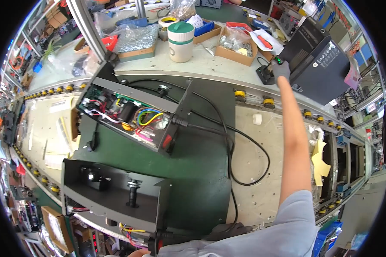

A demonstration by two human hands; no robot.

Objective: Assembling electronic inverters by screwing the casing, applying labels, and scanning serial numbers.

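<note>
My right arm stretches up to the back right, where my grey-gloved right hand (281,70) is closed around a small black handheld device with a green light (279,60). Beside that hand, a black stand-like part (265,75) rests at the bench edge. Of my left arm only a bit of skin shows at the lower edge; the hand is out of sight. On the green mat (197,162) lies an open black metal housing (128,113) with circuit boards and coloured wires. A second black housing (116,188), with a round lens-like part and a threaded post, stands nearer me.
A black cable (268,156) loops over the mat's right side. A tall black computer-like case (317,60) stands beyond my right hand. Along the back shelf are a white cup with a green lid (180,42), a cardboard box of bagged parts (236,49) and red-handled pliers (265,41).
</note>
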